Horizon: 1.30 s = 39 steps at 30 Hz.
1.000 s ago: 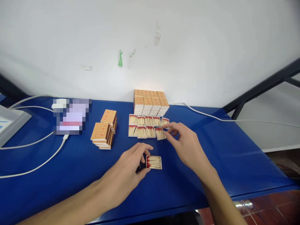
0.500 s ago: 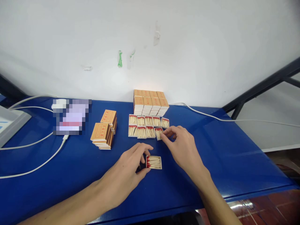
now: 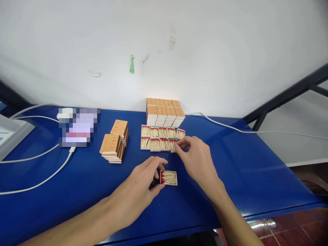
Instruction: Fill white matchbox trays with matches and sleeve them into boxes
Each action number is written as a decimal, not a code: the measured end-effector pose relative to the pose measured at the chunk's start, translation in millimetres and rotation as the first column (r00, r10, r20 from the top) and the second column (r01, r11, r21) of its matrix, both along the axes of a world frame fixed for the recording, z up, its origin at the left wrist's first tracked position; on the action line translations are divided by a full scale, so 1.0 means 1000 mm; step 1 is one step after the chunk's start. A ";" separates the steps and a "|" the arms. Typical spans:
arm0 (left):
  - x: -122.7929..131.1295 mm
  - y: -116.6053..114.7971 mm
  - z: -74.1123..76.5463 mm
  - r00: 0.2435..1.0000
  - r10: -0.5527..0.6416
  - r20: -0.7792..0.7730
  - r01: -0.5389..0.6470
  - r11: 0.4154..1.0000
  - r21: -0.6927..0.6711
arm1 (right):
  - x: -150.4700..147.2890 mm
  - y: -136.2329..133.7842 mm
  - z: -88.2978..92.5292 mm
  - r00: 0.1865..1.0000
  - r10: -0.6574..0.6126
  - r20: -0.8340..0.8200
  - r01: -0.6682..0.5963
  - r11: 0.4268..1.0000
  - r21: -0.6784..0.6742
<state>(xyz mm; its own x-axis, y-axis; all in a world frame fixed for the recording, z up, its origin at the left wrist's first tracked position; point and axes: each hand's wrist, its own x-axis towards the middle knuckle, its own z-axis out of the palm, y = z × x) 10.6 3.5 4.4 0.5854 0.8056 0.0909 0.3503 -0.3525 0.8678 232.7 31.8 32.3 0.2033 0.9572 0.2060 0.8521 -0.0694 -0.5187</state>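
Note:
My left hand (image 3: 143, 182) curls round the left end of a matchbox tray (image 3: 171, 178), thumb at its near corner and a finger at its far corner, forefinger stretched above. Red-headed matches fill this tray. My right hand (image 3: 194, 153) pinches the right side of another filled matchbox tray (image 3: 173, 146), at the right end of the front row. Several more filled trays (image 3: 155, 144) lie beside it in two rows, heads mostly toward the wall. Fingertips hide part of the right-hand tray's edge.
A block of stacked matchboxes (image 3: 164, 111) stands against the wall behind the trays. Orange matchbox covers (image 3: 110, 145) are piled to the left. Farther left lie a blurred phone (image 3: 79, 126) and white cables (image 3: 65, 159). Another cable (image 3: 225, 124) runs right across the blue table (image 3: 251, 167).
My right hand has shifted slightly left, straightening the tray it pinches and bringing it closer to its row. My left hand and its tray look nearly still.

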 end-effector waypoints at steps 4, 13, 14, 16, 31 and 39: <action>0.001 0.000 0.000 1.000 0.008 0.001 -0.008 1.000 0.003 | 0.000 0.000 0.001 1.000 -0.002 -0.010 0.002 1.000 -0.005; 0.000 0.000 0.003 1.000 -0.006 0.001 0.006 1.000 -0.006 | 0.001 -0.001 0.001 0.999 0.034 -0.039 -0.035 0.999 -0.011; 0.000 0.000 0.004 1.000 -0.005 -0.001 0.005 1.000 -0.009 | 0.002 -0.001 0.001 0.998 0.037 -0.041 -0.037 0.999 -0.007; 0.000 0.000 0.004 1.000 -0.004 -0.003 0.004 1.000 -0.012 | 0.002 -0.001 0.001 0.998 0.039 -0.046 -0.039 0.999 0.002; 0.000 0.000 0.002 1.000 -0.004 0.004 0.004 1.000 -0.010 | 0.003 -0.001 0.003 0.994 0.094 -0.054 -0.092 0.995 0.035; 0.000 0.000 0.003 1.000 -0.008 0.002 0.008 1.000 -0.003 | 0.002 -0.001 0.002 0.989 0.129 -0.076 -0.127 0.991 0.036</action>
<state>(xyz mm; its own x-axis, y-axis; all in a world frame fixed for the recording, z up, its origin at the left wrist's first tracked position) 10.5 3.9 7.7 0.5921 0.8010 0.0891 0.3458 -0.3524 0.8696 235.1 31.1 34.1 0.0963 0.9697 0.2246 0.8095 0.0550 -0.5845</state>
